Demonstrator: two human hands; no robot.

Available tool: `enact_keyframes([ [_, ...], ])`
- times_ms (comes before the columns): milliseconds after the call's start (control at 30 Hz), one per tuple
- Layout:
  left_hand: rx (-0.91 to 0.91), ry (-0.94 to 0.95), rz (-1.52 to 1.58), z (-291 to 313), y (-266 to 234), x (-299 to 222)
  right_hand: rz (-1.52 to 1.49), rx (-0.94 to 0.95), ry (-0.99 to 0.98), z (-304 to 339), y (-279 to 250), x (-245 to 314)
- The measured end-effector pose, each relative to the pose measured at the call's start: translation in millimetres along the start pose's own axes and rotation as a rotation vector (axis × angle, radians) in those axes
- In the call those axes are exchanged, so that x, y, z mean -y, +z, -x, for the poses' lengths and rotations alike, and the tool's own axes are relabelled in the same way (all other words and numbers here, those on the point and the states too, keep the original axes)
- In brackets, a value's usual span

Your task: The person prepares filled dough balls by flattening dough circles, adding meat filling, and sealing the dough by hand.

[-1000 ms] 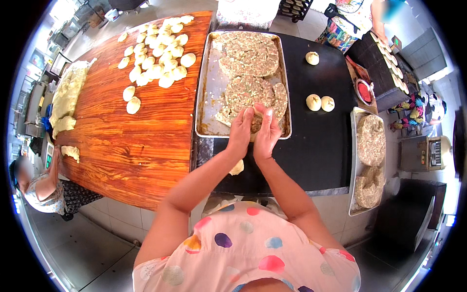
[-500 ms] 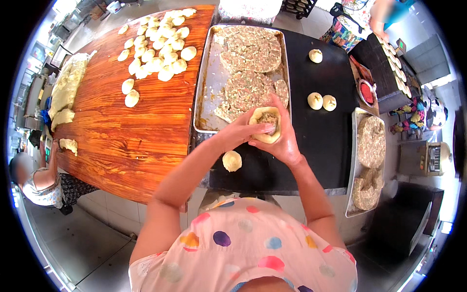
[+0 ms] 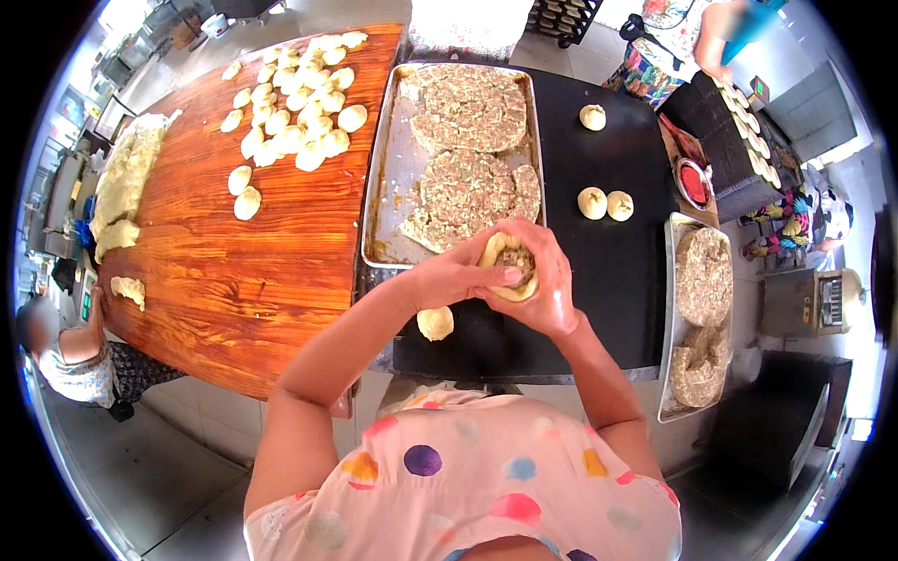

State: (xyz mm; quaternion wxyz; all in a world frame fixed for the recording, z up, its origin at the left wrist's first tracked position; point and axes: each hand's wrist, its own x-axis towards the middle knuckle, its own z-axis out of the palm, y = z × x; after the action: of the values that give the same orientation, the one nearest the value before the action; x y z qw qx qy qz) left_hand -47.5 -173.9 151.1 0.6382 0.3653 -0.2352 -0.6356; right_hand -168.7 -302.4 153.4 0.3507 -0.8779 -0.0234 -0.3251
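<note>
Over the dark tabletop I hold a round of pale dough (image 3: pixel 515 293), cupped around a lump of minced filling (image 3: pixel 514 260). My left hand (image 3: pixel 458 273) grips its left side, with the thumb pressed onto the filling. Around its right side curl the fingers and palm of my right hand (image 3: pixel 552 280). The dough's top is open and its rim stands up around the filling. Just below my left hand, a dough ball (image 3: pixel 435 323) rests on the black surface. Beyond my hands lies a metal tray (image 3: pixel 393 140) bearing large slabs of minced filling (image 3: pixel 468 196).
Many dough pieces (image 3: pixel 309 103) cover the far part of the wooden table (image 3: pixel 215 280). Several filled buns (image 3: pixel 592 203) sit on the black tabletop (image 3: pixel 599 290). A second filling tray (image 3: pixel 666 355) stands at the right, near a red-filled bowl (image 3: pixel 693 183). Co-workers are at the far left and upper right.
My right hand's fingers have folded in over the far rim of the dough, and its opening looks narrower. The whole scene has shifted slightly left and mostly downward in the view.
</note>
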Motion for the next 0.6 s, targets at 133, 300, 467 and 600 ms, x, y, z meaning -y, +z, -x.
enact_keyframes([
  [133, -0.039, 0.017, -0.194, -5.3, 7.7, -0.5, 0.059, -0.114, -0.12, 0.5, 3.4, 1.4],
  [300, -0.102, 0.226, -0.329, -6.5, 23.0, -8.5, 0.058, -0.264, -0.066, 7.7, 8.3, 10.7],
  [467, -0.139, 0.066, -0.303, -2.5, 9.6, 9.8, 0.0, 0.173, -0.017, -0.1, -16.8, 4.9],
  [600, -0.036, 0.096, -0.027, -4.6, 12.3, 10.7, -0.065, -0.112, -0.135, 4.8, -4.8, 6.3],
])
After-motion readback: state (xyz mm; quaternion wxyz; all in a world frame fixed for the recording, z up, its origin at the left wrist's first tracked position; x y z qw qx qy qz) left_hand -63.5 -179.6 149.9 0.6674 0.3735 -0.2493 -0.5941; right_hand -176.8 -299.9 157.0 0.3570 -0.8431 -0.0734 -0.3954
